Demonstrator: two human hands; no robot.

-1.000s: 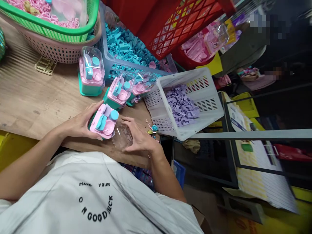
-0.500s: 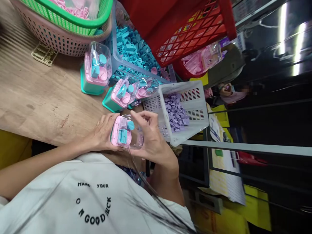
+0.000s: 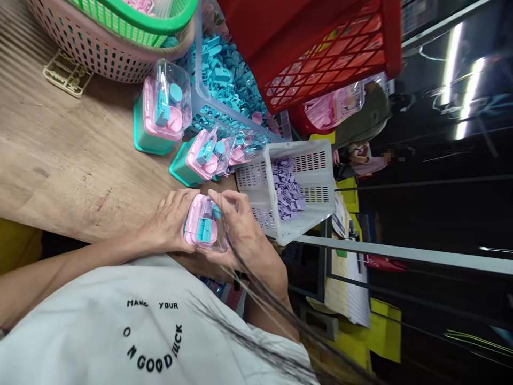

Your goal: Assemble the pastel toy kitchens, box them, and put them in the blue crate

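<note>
My left hand [image 3: 170,220] grips the side of a small pink and teal toy set [image 3: 201,227] held at the table's near edge. A clear plastic cover [image 3: 218,243] sits over the toy, and my right hand [image 3: 240,232] is wrapped round it, fingers curled over the top. Just beyond lie two finished toys with clear covers, one upright [image 3: 163,109] and one tipped over [image 3: 200,158], both on the wooden table [image 3: 60,155].
A white basket [image 3: 296,184] of purple pieces hangs off the table's right edge. Behind stand a grey crate of teal parts [image 3: 224,75], a red crate [image 3: 320,48], and a green basket [image 3: 132,24] nested in a pink one [image 3: 92,51]. A beige parts frame [image 3: 66,80] lies at left.
The clear cover, held apart from the toy a second ago, now sits over it. Both hands have come together round the toy and lifted it nearer my chest.
</note>
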